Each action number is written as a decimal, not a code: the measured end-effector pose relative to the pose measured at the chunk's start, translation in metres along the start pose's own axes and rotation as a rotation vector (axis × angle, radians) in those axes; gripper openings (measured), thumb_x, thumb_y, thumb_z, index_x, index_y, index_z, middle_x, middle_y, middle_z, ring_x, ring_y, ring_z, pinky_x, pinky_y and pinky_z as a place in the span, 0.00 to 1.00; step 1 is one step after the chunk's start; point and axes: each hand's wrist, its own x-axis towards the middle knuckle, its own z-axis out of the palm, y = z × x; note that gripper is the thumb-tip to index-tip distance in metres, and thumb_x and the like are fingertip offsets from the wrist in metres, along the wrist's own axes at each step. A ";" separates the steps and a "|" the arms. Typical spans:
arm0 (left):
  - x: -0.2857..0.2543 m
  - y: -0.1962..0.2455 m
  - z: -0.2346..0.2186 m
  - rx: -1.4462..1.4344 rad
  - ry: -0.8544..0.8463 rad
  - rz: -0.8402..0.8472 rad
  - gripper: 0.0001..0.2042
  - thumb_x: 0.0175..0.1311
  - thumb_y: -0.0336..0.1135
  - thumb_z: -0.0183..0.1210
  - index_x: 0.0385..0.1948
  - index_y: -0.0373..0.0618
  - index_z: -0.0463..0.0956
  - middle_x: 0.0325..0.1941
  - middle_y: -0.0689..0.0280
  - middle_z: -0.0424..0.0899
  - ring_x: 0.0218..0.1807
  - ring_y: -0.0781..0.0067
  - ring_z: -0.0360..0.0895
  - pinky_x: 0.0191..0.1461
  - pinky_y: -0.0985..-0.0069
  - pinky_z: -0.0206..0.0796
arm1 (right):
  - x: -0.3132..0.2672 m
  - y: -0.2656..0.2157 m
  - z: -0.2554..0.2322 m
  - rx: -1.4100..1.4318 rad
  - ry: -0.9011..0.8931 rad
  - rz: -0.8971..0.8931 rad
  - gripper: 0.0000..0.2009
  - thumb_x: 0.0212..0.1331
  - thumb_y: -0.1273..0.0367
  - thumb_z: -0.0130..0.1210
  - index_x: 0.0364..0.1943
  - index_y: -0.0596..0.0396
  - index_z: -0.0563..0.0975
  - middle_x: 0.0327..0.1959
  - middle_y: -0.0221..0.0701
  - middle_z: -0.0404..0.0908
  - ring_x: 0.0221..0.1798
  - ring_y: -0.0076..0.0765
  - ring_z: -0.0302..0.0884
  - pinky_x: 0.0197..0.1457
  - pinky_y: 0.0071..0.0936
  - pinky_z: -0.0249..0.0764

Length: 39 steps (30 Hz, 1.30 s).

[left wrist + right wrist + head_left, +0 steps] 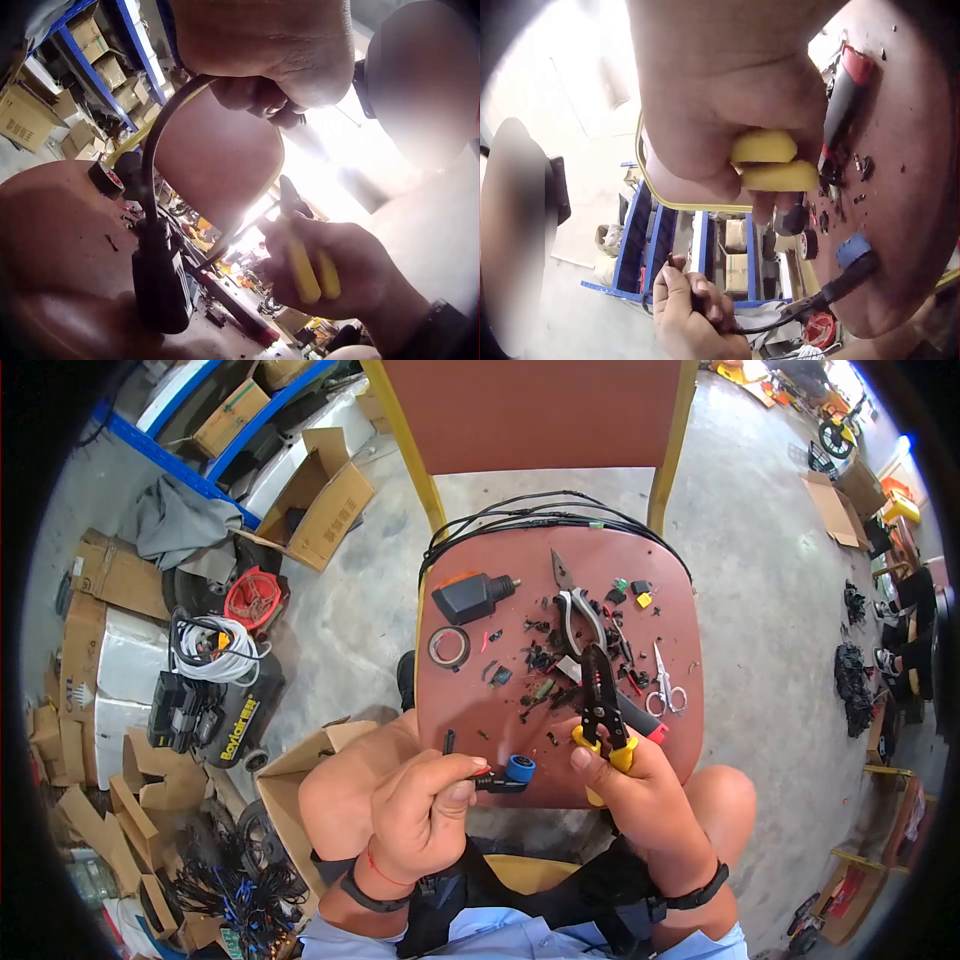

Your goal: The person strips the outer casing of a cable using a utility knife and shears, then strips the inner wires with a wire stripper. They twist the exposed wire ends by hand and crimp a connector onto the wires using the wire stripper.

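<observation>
My left hand point(420, 810) pinches a black cable point(150, 161) between thumb and fingers. A black connector with a blue end point(519, 767) hangs from that cable over the front of the chair's reddish-brown seat point(640, 560). In the right wrist view the blue end point(853, 251) overlaps the seat. My right hand point(650, 800) grips a wire stripper point(602, 695) by its yellow handles, its dark jaws pointing away from me over the seat. Apart from the cable, the stripper stands to the connector's right. The left palm is hidden in the head view.
On the seat lie pliers point(582, 622), scissors point(666, 688), a black-and-red knife-like tool point(640, 716), a tape roll point(449, 647), a dark grey bottle-shaped thing point(468, 599) and black scraps. Coiled black cable point(530, 520) lies along the back. Cardboard boxes point(325, 510) stand left.
</observation>
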 end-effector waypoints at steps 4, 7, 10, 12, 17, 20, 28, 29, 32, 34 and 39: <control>0.001 0.001 0.000 0.006 -0.012 0.007 0.08 0.72 0.31 0.51 0.43 0.36 0.74 0.27 0.63 0.76 0.26 0.78 0.72 0.30 0.81 0.65 | 0.002 -0.007 -0.005 0.009 0.014 0.036 0.13 0.67 0.70 0.55 0.53 0.56 0.75 0.39 0.22 0.79 0.34 0.12 0.69 0.37 0.15 0.67; 0.007 0.002 0.001 0.034 0.009 0.045 0.07 0.65 0.23 0.56 0.43 0.40 0.77 0.22 0.62 0.76 0.21 0.69 0.75 0.25 0.76 0.64 | 0.003 -0.014 -0.003 0.014 0.015 0.031 0.14 0.66 0.69 0.56 0.54 0.57 0.74 0.40 0.26 0.81 0.37 0.16 0.72 0.40 0.17 0.68; 0.006 0.003 0.001 0.051 0.028 0.062 0.08 0.63 0.23 0.57 0.42 0.41 0.77 0.22 0.61 0.76 0.21 0.65 0.74 0.25 0.75 0.64 | 0.008 -0.015 -0.005 -0.002 -0.034 0.059 0.16 0.66 0.70 0.55 0.57 0.59 0.73 0.45 0.33 0.82 0.44 0.23 0.76 0.46 0.20 0.70; 0.008 0.004 -0.001 0.057 0.038 0.101 0.08 0.63 0.23 0.57 0.42 0.41 0.77 0.23 0.61 0.76 0.21 0.63 0.75 0.25 0.74 0.65 | 0.010 -0.016 -0.008 0.027 -0.086 0.064 0.18 0.66 0.72 0.53 0.59 0.60 0.71 0.48 0.36 0.81 0.48 0.26 0.77 0.49 0.22 0.71; 0.005 0.004 -0.007 0.013 0.075 0.136 0.07 0.64 0.24 0.57 0.42 0.41 0.76 0.24 0.61 0.77 0.23 0.63 0.76 0.27 0.73 0.67 | 0.006 -0.026 0.003 0.178 -0.165 0.019 0.23 0.60 0.80 0.48 0.62 0.62 0.68 0.56 0.42 0.77 0.57 0.36 0.74 0.54 0.27 0.71; 0.002 0.003 -0.012 0.005 0.072 0.131 0.07 0.64 0.26 0.57 0.42 0.41 0.76 0.26 0.60 0.78 0.25 0.63 0.77 0.28 0.72 0.68 | 0.005 -0.026 0.003 0.197 -0.162 -0.052 0.28 0.49 0.82 0.44 0.61 0.67 0.67 0.59 0.49 0.74 0.58 0.42 0.74 0.55 0.31 0.71; -0.005 0.003 -0.018 -0.077 0.101 0.132 0.05 0.67 0.28 0.55 0.40 0.41 0.77 0.30 0.58 0.81 0.29 0.61 0.80 0.34 0.72 0.70 | 0.003 -0.027 0.011 0.089 -0.050 -0.119 0.32 0.39 0.81 0.41 0.59 0.72 0.68 0.58 0.57 0.73 0.44 0.41 0.80 0.52 0.35 0.75; -0.004 0.001 -0.019 -0.071 0.113 0.135 0.05 0.67 0.28 0.55 0.40 0.41 0.77 0.30 0.57 0.81 0.29 0.60 0.80 0.34 0.71 0.70 | 0.005 -0.031 0.014 0.086 -0.066 -0.107 0.32 0.39 0.81 0.41 0.59 0.72 0.68 0.58 0.57 0.73 0.43 0.41 0.80 0.52 0.36 0.76; -0.007 0.006 -0.022 -0.085 0.112 0.137 0.05 0.66 0.27 0.54 0.39 0.41 0.78 0.31 0.56 0.82 0.30 0.55 0.80 0.34 0.68 0.71 | 0.009 -0.041 0.023 0.096 -0.090 -0.051 0.30 0.42 0.82 0.42 0.59 0.69 0.68 0.58 0.52 0.74 0.40 0.42 0.81 0.50 0.38 0.77; -0.009 0.007 -0.023 -0.094 0.117 0.165 0.05 0.66 0.27 0.54 0.39 0.41 0.78 0.31 0.55 0.82 0.29 0.55 0.80 0.33 0.68 0.71 | 0.021 -0.045 0.034 0.067 -0.082 0.004 0.29 0.43 0.82 0.41 0.58 0.68 0.68 0.56 0.51 0.75 0.40 0.44 0.81 0.48 0.38 0.78; -0.012 0.012 -0.031 -0.151 0.166 0.199 0.05 0.65 0.27 0.55 0.40 0.41 0.77 0.30 0.55 0.82 0.30 0.53 0.81 0.33 0.67 0.71 | 0.056 -0.035 0.041 0.054 -0.040 0.109 0.26 0.47 0.83 0.41 0.57 0.63 0.67 0.54 0.47 0.77 0.42 0.45 0.81 0.42 0.42 0.81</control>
